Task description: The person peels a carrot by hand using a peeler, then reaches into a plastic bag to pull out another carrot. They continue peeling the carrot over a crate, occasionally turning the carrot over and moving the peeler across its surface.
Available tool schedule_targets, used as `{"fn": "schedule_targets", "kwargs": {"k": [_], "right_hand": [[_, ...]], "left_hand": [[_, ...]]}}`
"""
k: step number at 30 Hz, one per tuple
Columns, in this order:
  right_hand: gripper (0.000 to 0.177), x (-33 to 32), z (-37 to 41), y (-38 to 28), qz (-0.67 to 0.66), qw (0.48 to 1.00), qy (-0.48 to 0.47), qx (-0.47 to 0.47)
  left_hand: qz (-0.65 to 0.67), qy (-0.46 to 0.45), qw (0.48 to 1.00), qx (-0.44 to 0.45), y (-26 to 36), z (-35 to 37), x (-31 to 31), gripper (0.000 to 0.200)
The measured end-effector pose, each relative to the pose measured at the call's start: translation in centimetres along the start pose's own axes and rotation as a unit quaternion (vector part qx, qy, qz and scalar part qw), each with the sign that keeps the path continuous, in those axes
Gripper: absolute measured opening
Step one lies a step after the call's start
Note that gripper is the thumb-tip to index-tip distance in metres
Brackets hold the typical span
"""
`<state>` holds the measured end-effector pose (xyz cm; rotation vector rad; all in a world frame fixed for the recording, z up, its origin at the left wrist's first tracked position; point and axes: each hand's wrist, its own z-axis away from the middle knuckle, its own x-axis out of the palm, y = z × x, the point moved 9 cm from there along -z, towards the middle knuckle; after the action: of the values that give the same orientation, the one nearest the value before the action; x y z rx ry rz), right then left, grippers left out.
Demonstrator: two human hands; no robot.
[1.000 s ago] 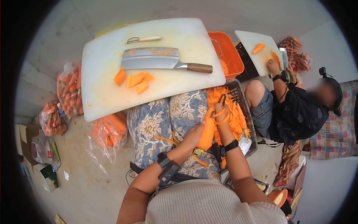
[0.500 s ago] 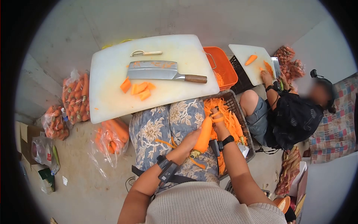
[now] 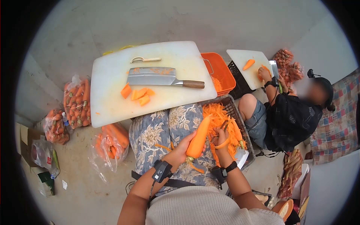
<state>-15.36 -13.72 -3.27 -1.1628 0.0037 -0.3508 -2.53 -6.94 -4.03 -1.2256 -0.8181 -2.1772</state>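
Note:
A large peeled carrot (image 3: 198, 139) lies in my left hand (image 3: 183, 147), its thick stem end toward me and its tip pointing up and away. My right hand (image 3: 222, 141) is closed on a dark-framed peeler (image 3: 224, 126), just right of the carrot and apart from it. An orange strip of peel hangs across that hand. Below it a black crate (image 3: 249, 148) holds a heap of peelings (image 3: 215, 112) and several carrots. Over my lap, a white cutting board (image 3: 108, 90) bears a cleaver (image 3: 152, 76), a white-handled peeler (image 3: 146, 59) and several carrot chunks (image 3: 140, 94).
An orange bin (image 3: 225, 75) stands behind the crate. Bags of carrots (image 3: 77, 101) sit at the left, another (image 3: 112, 140) near my lap. At the right a seated person (image 3: 296, 116) works with a carrot at a smaller white board (image 3: 243, 60).
My right hand has drawn back from the carrot toward me, with the peeler now clear of it. The carrot has turned and shifted slightly left in my left hand.

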Motion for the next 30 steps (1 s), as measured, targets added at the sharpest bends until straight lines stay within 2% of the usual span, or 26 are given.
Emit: {"fn": "schedule_targets", "kwargs": {"k": [1,3,5,7,8,13,16,18,20,23,27,29,30], "right_hand": [[0.025,0.4,1.0,-0.2,-0.001,1.000,0.001,0.002],[0.023,2.5,3.5,-3.2,0.103,0.978,-0.050,-0.175],[0.025,4.2,5.0,-3.2,0.130,0.970,-0.085,-0.188],[0.033,6.0,5.4,-2.6,0.187,0.940,-0.139,-0.249],[0.042,6.4,5.3,-2.2,0.250,0.924,-0.117,-0.263],[0.044,7.0,4.5,-2.4,0.230,0.935,-0.115,-0.245],[0.040,6.0,2.3,-1.8,0.238,0.937,-0.089,-0.240],[0.037,5.4,0.4,-2.0,0.239,0.940,-0.073,-0.233],[0.021,4.9,-2.0,-1.3,0.151,0.975,-0.085,-0.136],[0.011,5.5,-3.5,-1.7,0.152,0.970,-0.074,-0.176],[0.015,5.7,-4.4,-2.1,0.165,0.969,-0.071,-0.171],[0.022,4.3,-6.8,-0.9,0.174,0.978,-0.049,-0.106],[0.022,4.0,-7.3,-0.9,0.173,0.978,-0.048,-0.105]], "left_hand": [[0.000,0.002,1.000,-0.002,-0.1,0.2,0.4,0.050],[-0.009,0.075,0.997,0.030,0.5,0.8,0.5,0.045],[0.005,0.073,0.996,0.053,0.1,-0.2,0.1,0.045],[0.025,0.073,0.994,0.076,0.0,-0.8,-0.2,0.045],[0.018,0.071,0.993,0.088,0.1,-0.9,-0.2,0.045],[-0.021,0.071,0.993,0.088,0.9,-0.8,-0.1,0.045],[-0.051,0.090,0.990,0.101,1.2,-0.8,-0.2,0.045],[-0.123,0.133,0.980,0.086,1.3,-0.5,-0.5,0.045],[-0.138,0.129,0.979,0.070,1.3,-0.1,0.0,0.045],[-0.151,0.132,0.978,0.059,1.4,0.0,0.2,0.047],[-0.152,0.136,0.978,0.045,1.7,0.0,0.2,0.048],[-0.151,0.132,0.979,0.035,1.4,-0.1,0.0,0.048],[-0.150,0.130,0.980,0.028,1.2,-0.2,0.0,0.049]]}}
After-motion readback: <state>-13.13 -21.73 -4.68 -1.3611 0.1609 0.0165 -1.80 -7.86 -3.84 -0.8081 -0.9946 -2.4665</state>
